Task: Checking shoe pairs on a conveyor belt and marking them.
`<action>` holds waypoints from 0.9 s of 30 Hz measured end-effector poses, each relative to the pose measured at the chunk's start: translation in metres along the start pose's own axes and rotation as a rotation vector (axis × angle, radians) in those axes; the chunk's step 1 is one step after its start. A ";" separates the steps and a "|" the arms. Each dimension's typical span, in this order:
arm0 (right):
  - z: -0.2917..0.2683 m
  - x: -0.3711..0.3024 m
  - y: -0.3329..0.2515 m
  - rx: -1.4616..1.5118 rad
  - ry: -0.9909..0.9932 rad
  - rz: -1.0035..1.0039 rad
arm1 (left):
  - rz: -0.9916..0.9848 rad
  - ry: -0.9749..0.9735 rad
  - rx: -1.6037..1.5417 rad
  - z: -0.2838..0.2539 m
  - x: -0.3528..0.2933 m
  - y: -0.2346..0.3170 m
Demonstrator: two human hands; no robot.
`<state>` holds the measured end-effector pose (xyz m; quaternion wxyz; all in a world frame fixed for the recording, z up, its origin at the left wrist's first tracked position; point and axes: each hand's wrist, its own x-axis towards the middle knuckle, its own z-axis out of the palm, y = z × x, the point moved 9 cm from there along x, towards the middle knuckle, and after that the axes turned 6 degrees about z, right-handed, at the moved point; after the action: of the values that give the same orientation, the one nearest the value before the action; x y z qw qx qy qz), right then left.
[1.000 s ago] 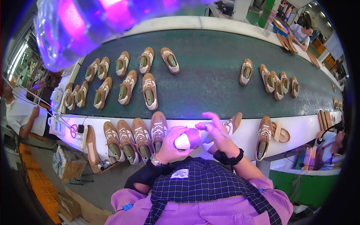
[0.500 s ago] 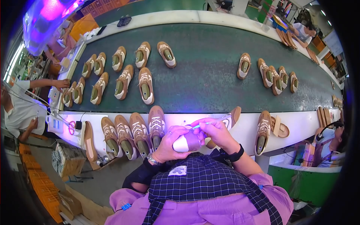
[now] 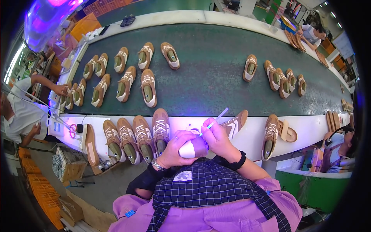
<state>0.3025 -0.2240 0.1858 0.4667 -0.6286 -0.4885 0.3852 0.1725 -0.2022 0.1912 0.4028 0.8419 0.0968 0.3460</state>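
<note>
Since the earlier frame the right hand has tilted its thin white pen toward one o'clock. The left hand clasps the shoe, held at six o'clock from the green conveyor belt, just beside four tan sneakers.

Violet light washes the white desk near me, and a purple glare blooms far left. The scene is bright and sharp mid-frame; edges bend and darken into black.

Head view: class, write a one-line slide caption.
Left hand cradles a shoe while the right hand applies a thin pen beside the conveyor belt.
</note>
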 end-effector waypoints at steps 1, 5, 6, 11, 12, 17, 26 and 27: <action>0.000 0.000 -0.001 0.000 0.001 0.000 | -0.005 0.004 -0.004 -0.001 0.000 0.000; 0.000 0.002 -0.002 -0.037 0.008 0.003 | -0.008 0.001 -0.006 -0.001 0.000 -0.002; 0.000 0.002 -0.001 -0.036 0.009 0.008 | -0.011 -0.002 -0.005 0.000 0.000 -0.002; 0.000 0.003 -0.004 -0.047 -0.006 0.007 | -0.012 -0.002 -0.011 -0.001 0.002 -0.002; 0.000 0.004 -0.006 -0.054 -0.007 -0.011 | -0.011 -0.003 -0.007 -0.002 0.002 -0.002; 0.001 0.005 -0.007 -0.045 -0.023 0.016 | -0.002 0.000 -0.002 -0.003 0.003 -0.002; 0.000 0.005 -0.005 0.000 -0.022 -0.017 | -0.033 -0.022 -0.014 -0.004 0.006 -0.003; 0.000 0.005 -0.006 -0.007 -0.017 -0.019 | -0.032 -0.020 -0.012 -0.004 0.006 -0.003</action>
<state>0.3025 -0.2184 0.1911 0.4639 -0.6223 -0.4997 0.3845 0.1750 -0.1951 0.1934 0.4142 0.8412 0.1040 0.3317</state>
